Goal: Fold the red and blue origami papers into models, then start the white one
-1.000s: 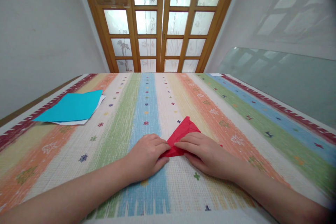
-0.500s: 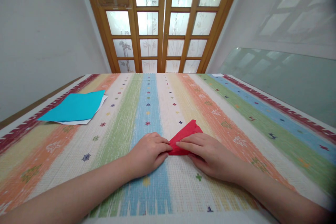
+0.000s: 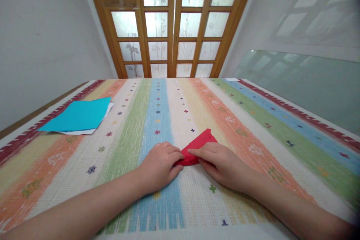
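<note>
A folded piece of red paper (image 3: 198, 142) lies on the striped tablecloth between my hands, its narrow upper end pointing away to the right. My left hand (image 3: 161, 165) pinches the paper's left corner between thumb and fingers. On the paper's right part, my right hand (image 3: 222, 163) is closed, with the index finger pressed on top and the thumb at the near edge. Fingers cover the paper's left tip and its lower right part.
Sheets of blue paper (image 3: 77, 115) and white paper (image 3: 108, 108) lie stacked at the left of the tablecloth (image 3: 126, 138). A glass-like panel (image 3: 298, 86) leans along the right wall. Wooden glazed doors (image 3: 171, 26) stand beyond the table's far edge.
My right fingers have slid slightly left along the red paper, and its near edge now looks more curved. My left hand keeps its pinch. The view has shifted slightly.
</note>
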Action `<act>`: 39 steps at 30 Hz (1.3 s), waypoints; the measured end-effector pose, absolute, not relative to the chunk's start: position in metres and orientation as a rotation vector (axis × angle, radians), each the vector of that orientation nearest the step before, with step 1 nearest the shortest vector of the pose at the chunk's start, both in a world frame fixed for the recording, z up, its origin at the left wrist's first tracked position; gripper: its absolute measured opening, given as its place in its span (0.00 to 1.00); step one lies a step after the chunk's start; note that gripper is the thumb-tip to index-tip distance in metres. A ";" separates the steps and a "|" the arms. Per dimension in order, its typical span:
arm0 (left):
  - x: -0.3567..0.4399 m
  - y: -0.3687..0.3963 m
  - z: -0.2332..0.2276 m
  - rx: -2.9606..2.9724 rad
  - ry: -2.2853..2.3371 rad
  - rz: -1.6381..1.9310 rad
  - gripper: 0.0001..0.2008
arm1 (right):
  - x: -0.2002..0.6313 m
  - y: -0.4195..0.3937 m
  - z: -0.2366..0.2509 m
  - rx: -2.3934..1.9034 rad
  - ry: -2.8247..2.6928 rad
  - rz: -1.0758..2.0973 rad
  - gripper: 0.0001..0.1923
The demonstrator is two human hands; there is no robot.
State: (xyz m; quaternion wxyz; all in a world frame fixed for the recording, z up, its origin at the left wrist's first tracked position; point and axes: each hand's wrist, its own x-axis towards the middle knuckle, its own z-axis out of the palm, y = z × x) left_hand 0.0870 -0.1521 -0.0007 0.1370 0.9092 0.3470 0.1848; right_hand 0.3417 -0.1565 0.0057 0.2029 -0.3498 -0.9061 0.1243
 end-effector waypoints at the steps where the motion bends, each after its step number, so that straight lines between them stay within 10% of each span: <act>1: 0.088 -0.152 -0.001 2.645 1.013 0.534 0.10 | 0.341 -0.157 0.006 -0.985 -2.523 0.347 0.19; 30: 0.087 -0.154 -0.003 2.676 0.840 0.627 0.15 | 0.355 -0.164 0.046 -0.995 -2.501 -0.323 0.13; 39: 0.085 -0.149 -0.005 2.705 0.828 0.556 0.13 | 0.342 -0.162 0.025 -0.969 -2.667 0.059 0.12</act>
